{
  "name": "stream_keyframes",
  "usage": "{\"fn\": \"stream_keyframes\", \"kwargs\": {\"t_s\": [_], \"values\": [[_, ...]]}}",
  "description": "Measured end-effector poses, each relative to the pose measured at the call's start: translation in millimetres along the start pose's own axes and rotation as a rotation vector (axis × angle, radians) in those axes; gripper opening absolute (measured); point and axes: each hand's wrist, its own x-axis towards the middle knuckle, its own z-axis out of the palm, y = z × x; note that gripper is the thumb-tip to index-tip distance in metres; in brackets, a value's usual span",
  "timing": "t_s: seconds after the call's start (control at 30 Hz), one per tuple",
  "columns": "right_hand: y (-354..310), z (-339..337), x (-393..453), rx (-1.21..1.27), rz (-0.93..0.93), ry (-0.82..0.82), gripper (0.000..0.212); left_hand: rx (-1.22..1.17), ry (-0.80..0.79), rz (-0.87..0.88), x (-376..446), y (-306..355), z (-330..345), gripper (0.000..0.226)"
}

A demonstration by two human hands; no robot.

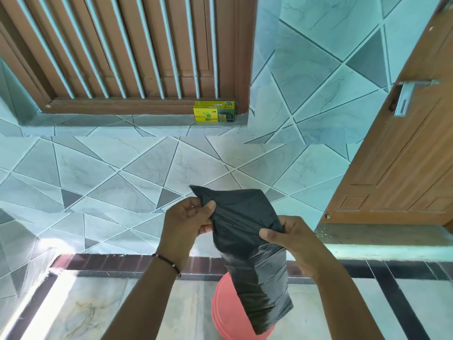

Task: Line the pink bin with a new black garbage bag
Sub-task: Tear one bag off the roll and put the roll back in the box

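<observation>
I hold a folded black garbage bag [247,231] in front of me with both hands. My left hand [186,222] pinches its upper left corner between thumb and fingers. My right hand [291,239] grips its right edge lower down. The bag's lower part hangs loose and still folded over the pink bin [228,312], which stands on the floor below my hands. The bag covers much of the bin's opening, so I cannot see inside it.
A yellow box of bin bags [214,111] sits on the window ledge under the barred wooden window [137,50]. A brown door [402,153] stands open at the right. Tiled wall lies ahead, marble floor [98,310] below.
</observation>
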Motion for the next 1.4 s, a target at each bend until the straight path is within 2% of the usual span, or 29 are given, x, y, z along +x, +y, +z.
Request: {"fn": "stream_keyframes", "kwargs": {"t_s": [0.07, 0.13, 0.17, 0.23, 0.3, 0.4, 0.47, 0.53, 0.6, 0.7, 0.83, 0.93, 1.0, 1.03, 1.1, 1.2, 1.3, 1.4], "values": [[0, 9, -9, 0.024, -0.005, 0.040, 0.053, -0.038, -0.020, -0.023, -7, 0, -12, 0.021], [2, 21, -19, 0.102, 0.016, 0.093, 0.037, -0.036, -0.156, -0.140, -18, -3, -18, 0.032], [4, 30, -26, 0.160, 0.024, 0.111, 0.031, 0.015, -0.230, -0.210, -27, -6, -21, 0.032], [6, 43, -37, 0.286, 0.025, 0.127, 0.028, 0.189, -0.318, -0.217, -41, -15, -22, 0.027], [6, 55, -49, 0.340, 0.034, 0.118, 0.027, 0.186, -0.263, -0.141, -50, -24, -27, 0.024], [7, 73, -70, 0.164, 0.070, 0.037, 0.011, -0.015, -0.154, -0.172, -60, -27, -38, 0.017], [18, 86, -82, 0.066, 0.094, 0.009, 0.020, -0.059, -0.139, -0.202, -64, -29, -44, 0.022], [24, 98, -96, 0.039, 0.088, 0.014, 0.016, -0.025, -0.159, -0.219, -70, -33, -50, 0.031], [29, 103, -104, 0.120, 0.080, 0.063, 0.016, 0.058, -0.262, -0.273, -80, -36, -55, 0.037], [24, 101, -110, 0.310, 0.058, 0.128, 0.023, 0.124, -0.438, -0.274, -97, -41, -58, 0.009], [16, 92, -120, 0.334, 0.118, -0.006, 0.024, 0.029, -0.382, -0.223, -99, -32, -50, 0.006], [17, 92, -122, 0.259, 0.197, -0.101, 0.024, 0.004, -0.384, -0.185, -90, -26, -48, 0.026], [11, 89, -119, 0.345, 0.177, -0.091, 0.030, 0.100, -0.459, -0.157, -89, -26, -50, 0.046], [7, 86, -116, 0.405, 0.154, -0.085, 0.034, 0.135, -0.494, -0.171, -92, -27, -50, 0.050], [-1, 77, -109, 0.487, 0.116, -0.053, 0.035, 0.146, -0.519, -0.206, -101, -31, -47, 0.044], [-5, 63, -105, 0.496, 0.082, -0.018, 0.031, 0.106, -0.468, -0.180, -107, -35, -32, 0.028], [-3, 55, -107, 0.458, 0.154, -0.094, 0.029, -0.076, -0.301, -0.157, -103, -32, -22, 0.033], [0, 54, -107, 0.292, 0.196, -0.126, 0.026, -0.154, -0.207, -0.150, -98, -30, -25, 0.043]]}}
